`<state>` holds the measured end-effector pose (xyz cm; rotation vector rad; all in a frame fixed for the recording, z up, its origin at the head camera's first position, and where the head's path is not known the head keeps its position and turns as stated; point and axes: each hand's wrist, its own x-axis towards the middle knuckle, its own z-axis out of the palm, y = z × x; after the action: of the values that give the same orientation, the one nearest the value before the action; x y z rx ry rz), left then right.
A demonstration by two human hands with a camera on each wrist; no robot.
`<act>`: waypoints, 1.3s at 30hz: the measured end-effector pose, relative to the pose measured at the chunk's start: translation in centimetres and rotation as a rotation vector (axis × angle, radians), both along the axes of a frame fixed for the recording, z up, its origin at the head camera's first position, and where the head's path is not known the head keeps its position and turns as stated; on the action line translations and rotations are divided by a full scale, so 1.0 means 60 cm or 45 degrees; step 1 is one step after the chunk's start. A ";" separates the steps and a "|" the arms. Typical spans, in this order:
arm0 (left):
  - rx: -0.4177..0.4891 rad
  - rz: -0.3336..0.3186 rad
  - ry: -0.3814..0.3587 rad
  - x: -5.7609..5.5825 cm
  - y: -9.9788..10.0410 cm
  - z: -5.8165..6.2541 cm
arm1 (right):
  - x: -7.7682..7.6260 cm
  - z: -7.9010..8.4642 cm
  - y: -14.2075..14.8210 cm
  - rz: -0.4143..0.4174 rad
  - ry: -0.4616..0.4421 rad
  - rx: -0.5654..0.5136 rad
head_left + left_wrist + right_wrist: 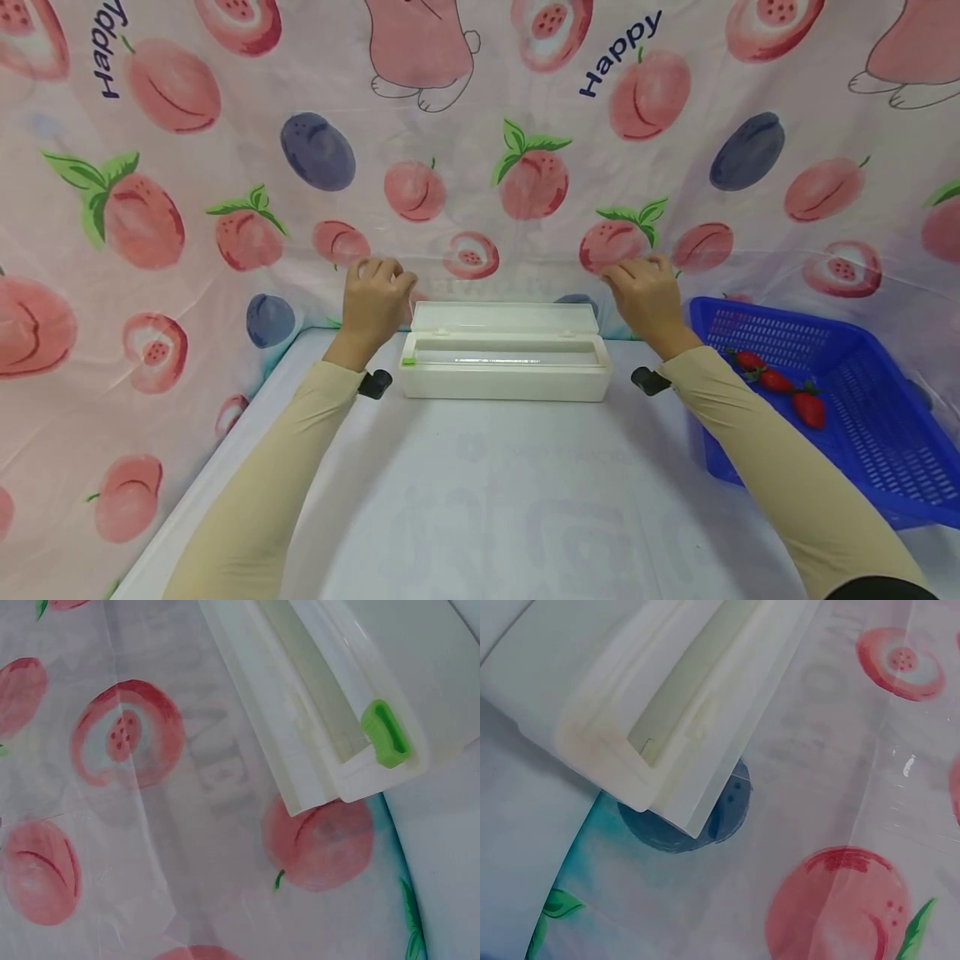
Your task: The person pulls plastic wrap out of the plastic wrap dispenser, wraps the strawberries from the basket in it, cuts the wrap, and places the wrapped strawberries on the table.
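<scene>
A white cling film dispenser (504,383) lies lengthwise at the table's far edge, its lid (506,317) tipped back. A green slide cutter (386,735) sits at the left end of its front rail. Behind and above the dispenser, my left hand (377,302) is raised at its left end and my right hand (647,298) past its right end. Fingers of both hands are curled in a pinch on clear cling film, which barely shows; glints on the cling film (909,765) appear in the right wrist view. Both wrist views leave the hands out.
On the right stands a blue plastic basket (862,333) with several red strawberries (808,408) inside, partly behind my right forearm. A fruit-printed curtain (465,192) hangs right behind the dispenser. White cloth covers the table (480,500).
</scene>
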<state>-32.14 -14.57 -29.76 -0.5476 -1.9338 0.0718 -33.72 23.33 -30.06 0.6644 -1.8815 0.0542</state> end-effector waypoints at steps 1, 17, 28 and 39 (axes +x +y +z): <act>0.001 0.004 0.003 0.001 0.000 0.001 | 0.000 0.001 0.000 -0.003 0.007 0.001; 0.035 -0.038 0.054 0.015 -0.004 0.012 | 0.015 0.015 -0.001 0.013 0.005 -0.035; -0.084 -0.378 -0.010 0.079 -0.031 -0.007 | 0.095 -0.001 0.008 0.233 0.048 -0.001; -0.333 -0.649 -0.081 0.161 -0.053 -0.070 | 0.181 -0.054 0.023 0.468 0.082 0.208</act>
<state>-22.50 -17.75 -33.94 -1.2143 -1.8009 -0.0204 -22.88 24.71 -33.27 1.1062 -1.6936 0.1147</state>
